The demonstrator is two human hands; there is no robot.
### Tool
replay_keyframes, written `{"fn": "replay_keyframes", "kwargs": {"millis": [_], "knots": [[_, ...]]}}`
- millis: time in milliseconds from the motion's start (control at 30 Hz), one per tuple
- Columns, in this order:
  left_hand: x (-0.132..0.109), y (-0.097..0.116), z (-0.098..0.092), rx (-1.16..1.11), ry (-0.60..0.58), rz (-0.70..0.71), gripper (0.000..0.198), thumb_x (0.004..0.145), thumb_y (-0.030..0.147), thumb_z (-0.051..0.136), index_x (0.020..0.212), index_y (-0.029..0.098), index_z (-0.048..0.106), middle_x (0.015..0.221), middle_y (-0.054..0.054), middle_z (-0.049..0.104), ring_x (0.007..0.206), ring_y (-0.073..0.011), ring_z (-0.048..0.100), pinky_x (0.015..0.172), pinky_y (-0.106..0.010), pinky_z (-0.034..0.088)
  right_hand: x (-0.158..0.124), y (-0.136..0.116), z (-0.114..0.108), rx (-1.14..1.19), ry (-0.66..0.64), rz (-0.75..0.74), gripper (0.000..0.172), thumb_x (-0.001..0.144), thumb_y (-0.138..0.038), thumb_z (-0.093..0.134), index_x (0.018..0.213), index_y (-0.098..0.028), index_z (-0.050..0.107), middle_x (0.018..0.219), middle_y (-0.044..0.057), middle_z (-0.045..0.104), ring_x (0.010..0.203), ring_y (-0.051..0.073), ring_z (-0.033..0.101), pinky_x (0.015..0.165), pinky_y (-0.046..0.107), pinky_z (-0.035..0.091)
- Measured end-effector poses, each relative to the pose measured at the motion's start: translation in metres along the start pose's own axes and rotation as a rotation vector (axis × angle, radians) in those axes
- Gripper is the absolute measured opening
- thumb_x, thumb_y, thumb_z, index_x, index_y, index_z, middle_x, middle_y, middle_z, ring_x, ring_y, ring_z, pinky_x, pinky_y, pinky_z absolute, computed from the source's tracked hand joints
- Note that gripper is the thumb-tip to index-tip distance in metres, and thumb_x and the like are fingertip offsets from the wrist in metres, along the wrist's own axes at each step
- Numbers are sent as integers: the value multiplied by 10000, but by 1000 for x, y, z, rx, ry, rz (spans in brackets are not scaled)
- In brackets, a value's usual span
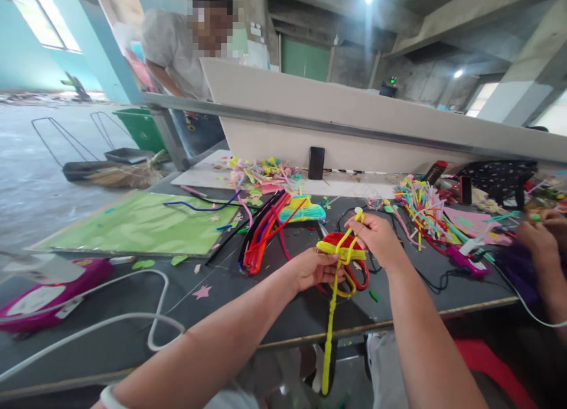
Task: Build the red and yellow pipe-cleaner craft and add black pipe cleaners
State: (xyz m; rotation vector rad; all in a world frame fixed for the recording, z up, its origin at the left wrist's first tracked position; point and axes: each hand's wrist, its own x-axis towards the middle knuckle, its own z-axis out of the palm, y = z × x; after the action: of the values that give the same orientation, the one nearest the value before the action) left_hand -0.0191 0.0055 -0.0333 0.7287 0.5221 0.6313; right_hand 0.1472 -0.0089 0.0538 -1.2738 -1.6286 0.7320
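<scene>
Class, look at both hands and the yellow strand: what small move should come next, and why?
Probably the right hand should draw the yellow strand snug while the left hand steadies the red-and-yellow piece. The strand seems to form an open loop above the piece, where the right hand pinches it, and a long length hangs below.

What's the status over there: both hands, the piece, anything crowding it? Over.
Left hand gripping yellow-and-red piece. Right hand pinching yellow strand; yellow tail dangling below. Looped handles, likely scissors, close by the piece.
</scene>
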Motion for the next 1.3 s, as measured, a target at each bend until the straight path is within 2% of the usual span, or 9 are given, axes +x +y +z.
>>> {"fn": "replay_keyframes", "kwargs": {"millis": [167,367,467,600,667,767,867,1033,1300], "knots": [[-2,2,2,8,-21,-10,158,735,143,680,883,98,647,799,-100,678,671,-167,660,784,-412,539,-1,1,-5,195,-60,16,326,801,-516,548,802,-195,601,462,-61,483,387,86,409,417,206,328],[-2,0,3,31,-34,-22,221,682,81,704,897,112,662,810,-85,676,696,-177,661,815,-442,523,-2,0,-9,16,-61,-24,345,850,-515,478,771,-202,599,475,-41,532,428,98,477,475,212,381],[-1,-2,3,37,-43,-24,228,673,76,708,894,104,660,783,-80,668,698,-181,659,820,-446,518,-5,-8,0,31,-116,-31,335,859,-497,472,776,-202,606,466,-42,526,410,95,468,455,209,369],[0,-2,2,25,-37,-26,236,667,59,701,893,101,652,769,-72,661,684,-181,656,803,-431,525,-9,-16,17,254,-218,-26,349,869,-496,457,733,-195,571,484,-38,527,416,90,476,453,208,379],[0,-1,0,4,-33,-10,211,679,50,685,882,98,649,754,-65,654,680,-174,652,795,-415,530,-8,-14,21,397,-162,-25,338,854,-503,485,722,-198,548,550,-32,554,410,76,459,420,200,354],[0,1,0,-22,-11,25,138,709,41,653,838,88,640,733,-59,643,683,-166,650,791,-395,535,-1,-3,16,608,45,-15,303,814,-498,556,742,-206,520,630,-36,553,382,43,391,364,179,274],[0,3,2,-27,6,29,112,748,50,621,856,75,636,738,-71,646,693,-166,655,799,-391,534,5,9,8,710,171,27,304,784,-489,599,734,-204,505,573,-58,491,349,24,306,335,167,193],[-1,2,4,-33,1,7,167,803,101,586,961,70,628,782,-94,660,703,-170,663,797,-386,534,7,15,6,730,201,30,298,765,-460,628,713,-187,520,545,-59,484,340,17,291,330,165,168],[3,-3,6,-46,45,6,77,783,64,588,843,79,633,704,-64,641,655,-158,654,777,-386,536,1,6,18,655,215,-58,286,816,-455,570,709,-192,539,542,-56,452,394,33,318,369,173,201]]}}
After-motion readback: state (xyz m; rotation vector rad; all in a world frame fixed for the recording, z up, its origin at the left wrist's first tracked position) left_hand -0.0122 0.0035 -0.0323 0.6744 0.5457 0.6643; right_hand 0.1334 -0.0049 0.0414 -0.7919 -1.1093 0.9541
